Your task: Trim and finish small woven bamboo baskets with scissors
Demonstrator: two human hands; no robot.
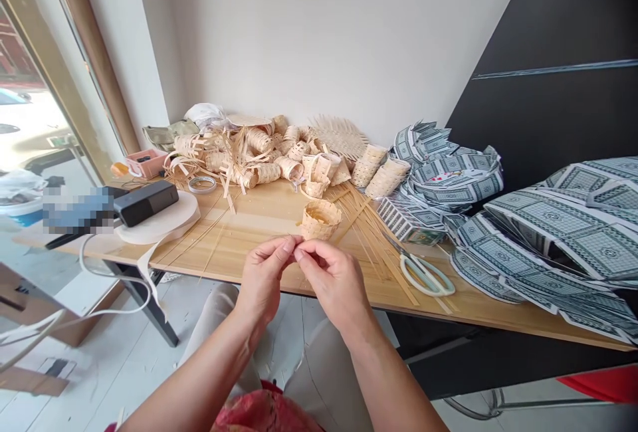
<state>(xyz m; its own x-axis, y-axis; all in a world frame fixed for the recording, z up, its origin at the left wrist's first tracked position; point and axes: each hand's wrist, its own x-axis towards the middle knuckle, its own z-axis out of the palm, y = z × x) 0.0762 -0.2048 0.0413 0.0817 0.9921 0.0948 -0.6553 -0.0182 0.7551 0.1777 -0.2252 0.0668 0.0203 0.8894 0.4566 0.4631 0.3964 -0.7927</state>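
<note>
My left hand [268,271] and my right hand [333,274] meet fingertip to fingertip over the table's front edge. Both are closed in a pinch, and whatever lies between the fingertips is too small to make out. Just behind them a small woven basket [320,220] stands upright on the wooden table [269,219], its open top showing. Long thin bamboo strips [371,246] lie to the right of that basket. Scissors with pale handles [426,274] rest near the table's front edge, right of my right hand.
Several woven baskets [259,143] are heaped along the wall. Folded-card constructions [548,232] fill the right side. At left are a roll of pale strip [184,216], a black box [145,203], a tape roll [202,184] and a pink basket [147,163]. A white cable [114,311] hangs there.
</note>
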